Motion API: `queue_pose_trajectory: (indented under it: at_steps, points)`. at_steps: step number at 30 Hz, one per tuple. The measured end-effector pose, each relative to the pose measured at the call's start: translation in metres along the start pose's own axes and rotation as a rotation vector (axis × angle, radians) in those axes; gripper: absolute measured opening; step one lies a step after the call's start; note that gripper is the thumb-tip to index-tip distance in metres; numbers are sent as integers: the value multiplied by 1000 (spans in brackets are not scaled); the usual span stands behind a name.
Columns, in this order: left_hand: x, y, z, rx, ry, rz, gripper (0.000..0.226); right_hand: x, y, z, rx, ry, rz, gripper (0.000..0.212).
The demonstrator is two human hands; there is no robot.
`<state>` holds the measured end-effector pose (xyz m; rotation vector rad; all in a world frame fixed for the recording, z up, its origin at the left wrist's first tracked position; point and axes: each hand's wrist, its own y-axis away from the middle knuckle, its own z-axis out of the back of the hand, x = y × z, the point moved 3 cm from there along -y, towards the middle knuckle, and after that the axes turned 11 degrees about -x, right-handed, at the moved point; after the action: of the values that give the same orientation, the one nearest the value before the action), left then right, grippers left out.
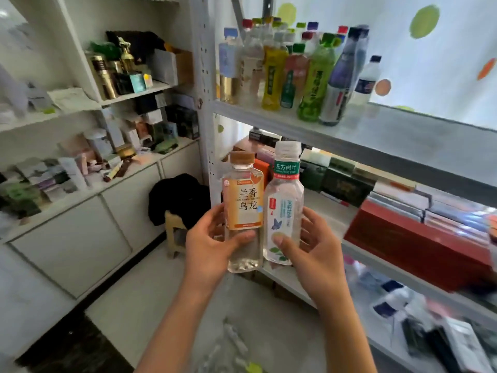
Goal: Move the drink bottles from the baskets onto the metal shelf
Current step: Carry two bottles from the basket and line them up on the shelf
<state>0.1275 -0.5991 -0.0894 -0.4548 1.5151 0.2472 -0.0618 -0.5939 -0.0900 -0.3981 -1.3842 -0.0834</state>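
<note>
While your left hand [215,246] clamps the orange-label bottle [243,211] and your right hand [309,246] clamps the white-label bottle [283,211], both upright below the metal shelf [390,135], lift them clear of its front lip and set them right of the standing bottles [290,71].

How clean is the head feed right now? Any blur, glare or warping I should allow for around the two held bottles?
Head view: the orange-label bottle in the left hand and the white-label bottle in the right hand are sharp, labels legible; the lower right corner smears with blur; the bright backdrop washes out behind the metal shelf; wide-angle warping bends the shelf edges.
</note>
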Motion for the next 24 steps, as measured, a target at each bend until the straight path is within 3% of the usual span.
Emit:
queue_pose_trajectory:
  at_steps: [6, 18, 24]
  points:
    - [2, -11, -51, 104, 13, 23, 70, -12, -20, 31, -72, -10, -50, 62]
    - [-46, -77, -140, 354, 112, -84, 58, 30, -95, 65, -325, 92, 78, 56]
    - [-80, -101, -185, 393, 100, -195, 65, 52, -155, 92, -288, 137, 130, 54]
